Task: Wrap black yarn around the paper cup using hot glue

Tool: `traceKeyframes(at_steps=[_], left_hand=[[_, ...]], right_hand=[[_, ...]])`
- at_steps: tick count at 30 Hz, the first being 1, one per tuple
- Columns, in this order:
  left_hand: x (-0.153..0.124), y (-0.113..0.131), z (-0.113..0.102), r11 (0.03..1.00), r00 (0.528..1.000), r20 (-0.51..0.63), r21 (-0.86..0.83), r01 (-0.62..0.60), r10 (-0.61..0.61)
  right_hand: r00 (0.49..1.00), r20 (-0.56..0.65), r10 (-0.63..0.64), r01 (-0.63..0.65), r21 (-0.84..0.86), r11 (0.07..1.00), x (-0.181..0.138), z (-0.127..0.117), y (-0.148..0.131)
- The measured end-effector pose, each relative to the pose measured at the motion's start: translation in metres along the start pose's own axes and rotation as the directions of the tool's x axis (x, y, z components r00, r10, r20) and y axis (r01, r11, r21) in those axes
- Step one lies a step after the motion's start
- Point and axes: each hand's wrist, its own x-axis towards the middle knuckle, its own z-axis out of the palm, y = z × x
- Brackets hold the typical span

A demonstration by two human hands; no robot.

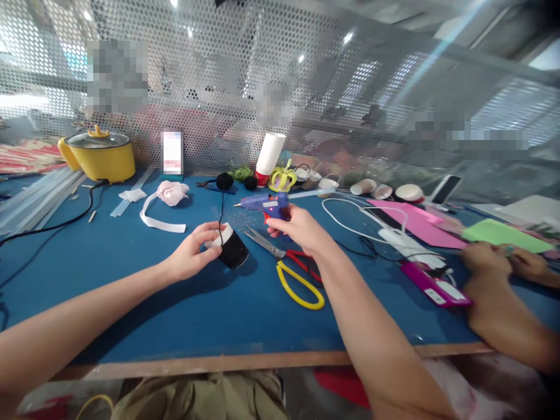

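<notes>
My left hand (196, 254) is closed on a small paper cup (234, 251) wrapped in black yarn, tilted on its side just above the table. Its white rim shows by my fingers. From the cup a strand of black yarn runs up to a black yarn ball (224, 181) farther back. In my right hand (297, 227) is a blue hot glue gun (265, 203), its nozzle pointing left and a clear glue stick out of its rear. Between and below my hands lie large scissors (301, 291) with one yellow and one red handle loop, blades partly spread.
On the blue table (184, 326), a yellow electric pot (102, 157), glue sticks (44, 201) and a ribbon roll (168, 195) lie left. White cups (270, 153) stand behind. At right are cables, a purple power strip (433, 286) and another person's hands (487, 256) by green paper (507, 234).
</notes>
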Motion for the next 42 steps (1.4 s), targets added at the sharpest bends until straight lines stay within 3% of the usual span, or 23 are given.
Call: traceKeyframes(at_steps=[2,4,11,18,25,30,42], left_hand=[[0.001,-0.001,0.000,1.000,1.000,0.005,0.015,0.005,-0.005],[0.001,-0.003,0.000,0.999,1.000,0.002,0.026,0.019,-0.019],[0.005,-0.006,-0.002,0.995,0.995,-0.050,0.048,0.088,-0.085],[0.005,-0.007,-0.002,0.996,0.996,-0.051,0.044,0.081,-0.079],[0.005,-0.009,-0.002,0.997,0.996,-0.062,0.053,0.062,-0.059],[0.004,-0.009,-0.002,0.996,0.996,-0.058,0.054,0.065,-0.062],[0.005,-0.008,-0.001,0.997,0.997,-0.054,0.056,0.057,-0.054]], right_hand=[[0.998,0.032,-0.057,0.051,0.164,0.985,-0.015,-0.001,-0.008],[0.995,0.039,-0.087,0.076,0.218,0.973,-0.027,0.001,-0.013],[0.991,0.119,-0.058,0.052,0.051,0.997,-0.050,0.005,-0.026],[0.987,0.149,-0.063,0.084,-0.135,0.987,-0.056,0.007,-0.031],[0.963,0.135,-0.236,0.266,-0.300,0.916,-0.057,0.010,-0.026],[0.949,0.124,-0.291,0.316,-0.341,0.885,-0.057,0.010,-0.026],[0.946,0.139,-0.293,0.324,-0.355,0.877,-0.059,0.010,-0.029]])
